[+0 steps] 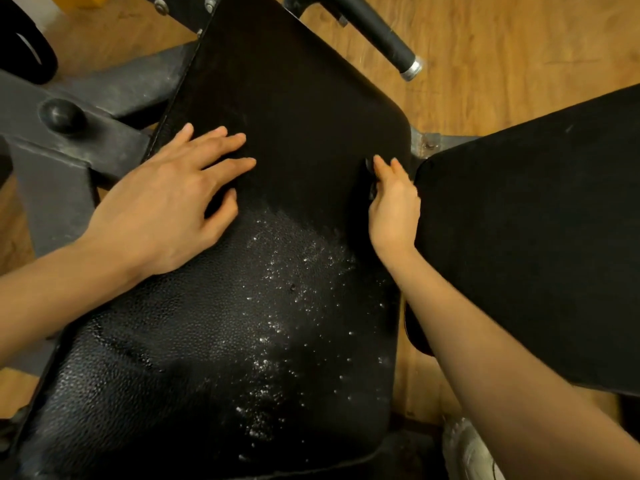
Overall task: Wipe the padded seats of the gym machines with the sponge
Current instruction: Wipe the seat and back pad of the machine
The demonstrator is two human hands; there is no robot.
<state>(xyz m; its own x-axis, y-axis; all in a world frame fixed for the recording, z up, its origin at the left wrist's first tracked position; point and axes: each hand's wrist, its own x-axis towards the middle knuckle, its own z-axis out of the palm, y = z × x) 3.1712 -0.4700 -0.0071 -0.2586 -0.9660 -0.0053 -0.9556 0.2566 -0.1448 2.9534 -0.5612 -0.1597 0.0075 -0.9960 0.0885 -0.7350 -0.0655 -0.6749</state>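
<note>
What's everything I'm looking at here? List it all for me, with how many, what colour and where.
Padded seat: one, black, centre, speckled with white droplets or foam on its lower half.
Second pad: one, black, right.
Machine frame: one, grey metal, left of the seat.
Round knob: one, black, on the frame.
Handle bar: one, black with a silver end cap, top.
Floor: wood-toned, beneath everything.
Shoe: one, pale, bottom right; partly cut off.
Sponge: dark item under the right fingers, mostly hidden.
Left hand: flat, fingers spread on the seat.
Right hand: at the seat's right edge, pressing on the dark item.
</note>
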